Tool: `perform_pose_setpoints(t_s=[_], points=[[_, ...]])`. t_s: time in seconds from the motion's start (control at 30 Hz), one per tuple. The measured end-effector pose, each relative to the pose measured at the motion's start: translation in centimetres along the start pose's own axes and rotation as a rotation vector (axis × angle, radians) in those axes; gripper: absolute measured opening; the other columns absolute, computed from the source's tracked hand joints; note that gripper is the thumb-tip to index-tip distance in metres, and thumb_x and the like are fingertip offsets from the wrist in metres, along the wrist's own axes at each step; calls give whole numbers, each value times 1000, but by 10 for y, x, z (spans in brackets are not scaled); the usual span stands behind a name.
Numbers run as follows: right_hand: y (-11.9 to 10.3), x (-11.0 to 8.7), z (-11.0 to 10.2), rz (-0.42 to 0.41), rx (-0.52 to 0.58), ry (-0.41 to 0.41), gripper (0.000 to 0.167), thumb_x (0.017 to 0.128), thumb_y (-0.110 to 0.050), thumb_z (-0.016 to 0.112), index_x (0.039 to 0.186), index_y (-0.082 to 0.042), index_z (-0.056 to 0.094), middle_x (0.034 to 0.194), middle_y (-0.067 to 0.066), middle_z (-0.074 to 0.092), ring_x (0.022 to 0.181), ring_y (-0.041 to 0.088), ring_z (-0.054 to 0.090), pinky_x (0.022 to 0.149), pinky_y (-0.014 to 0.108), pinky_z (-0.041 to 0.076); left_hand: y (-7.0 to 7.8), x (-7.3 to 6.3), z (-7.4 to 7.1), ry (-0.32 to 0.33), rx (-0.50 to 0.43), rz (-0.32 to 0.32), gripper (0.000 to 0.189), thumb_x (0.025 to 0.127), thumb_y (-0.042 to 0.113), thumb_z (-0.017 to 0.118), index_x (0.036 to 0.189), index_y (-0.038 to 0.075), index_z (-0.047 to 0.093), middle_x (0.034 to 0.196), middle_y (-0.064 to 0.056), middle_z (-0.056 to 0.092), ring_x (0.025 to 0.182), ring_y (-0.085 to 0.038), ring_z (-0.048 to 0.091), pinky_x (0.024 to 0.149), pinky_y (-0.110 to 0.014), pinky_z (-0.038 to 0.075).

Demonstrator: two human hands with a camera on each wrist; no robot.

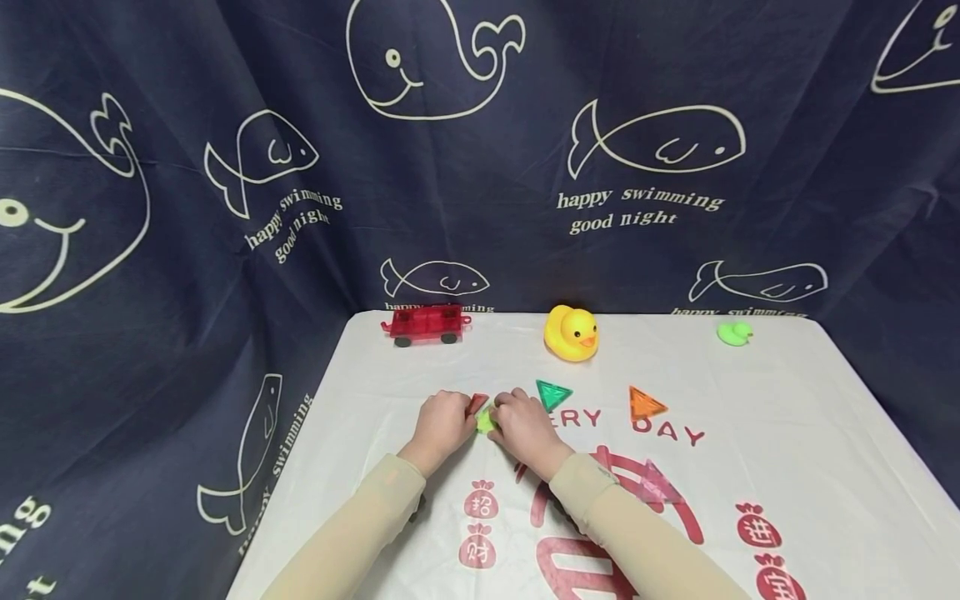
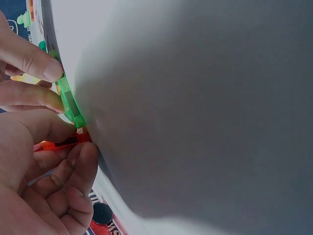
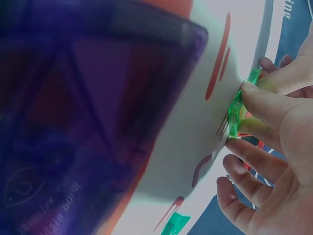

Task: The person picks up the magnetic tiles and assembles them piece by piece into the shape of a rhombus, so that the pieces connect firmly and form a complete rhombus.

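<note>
Near the middle of the table my two hands work close together. My left hand [image 1: 444, 423] pinches a red translucent magnetic tile [image 2: 66, 143] between thumb and fingers. My right hand [image 1: 527, 427] holds a light green translucent magnetic tile [image 3: 234, 111] by thumb and finger. In the left wrist view the green tile's lower end comes right beside the red tile, both close to the white tablecloth. From the head camera, fingers partly hide both tiles. Just beyond my right hand lies a dark green triangular tile [image 1: 553, 394].
Farther right lie an orange triangular tile [image 1: 645, 404] and a pink-purple tile [image 1: 657, 486], the latter near my right forearm. Along the back edge stand a red toy wagon [image 1: 427, 325], a yellow rubber duck [image 1: 572, 333] and a small green duck [image 1: 734, 333]. A navy curtain [image 1: 465, 183] hangs behind.
</note>
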State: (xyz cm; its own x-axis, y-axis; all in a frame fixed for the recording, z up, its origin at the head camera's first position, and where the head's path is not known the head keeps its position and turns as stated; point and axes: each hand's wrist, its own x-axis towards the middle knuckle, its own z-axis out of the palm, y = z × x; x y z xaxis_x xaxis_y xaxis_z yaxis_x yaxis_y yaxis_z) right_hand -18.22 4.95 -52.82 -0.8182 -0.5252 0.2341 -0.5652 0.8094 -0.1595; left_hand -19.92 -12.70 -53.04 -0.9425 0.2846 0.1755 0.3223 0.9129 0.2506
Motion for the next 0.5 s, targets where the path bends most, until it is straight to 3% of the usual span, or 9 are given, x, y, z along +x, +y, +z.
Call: perform_pose_setpoints(t_s=[0.5], points=[[1,8,-4,21,16,-41,22,80,-26,92,91,-12,81,103,7,72,91,29,62,71,45,54,1,-1,-3,-2,-19,3,17,82,11,78,70,12,67,65,0,63,55,-18,55,54,-40,48]])
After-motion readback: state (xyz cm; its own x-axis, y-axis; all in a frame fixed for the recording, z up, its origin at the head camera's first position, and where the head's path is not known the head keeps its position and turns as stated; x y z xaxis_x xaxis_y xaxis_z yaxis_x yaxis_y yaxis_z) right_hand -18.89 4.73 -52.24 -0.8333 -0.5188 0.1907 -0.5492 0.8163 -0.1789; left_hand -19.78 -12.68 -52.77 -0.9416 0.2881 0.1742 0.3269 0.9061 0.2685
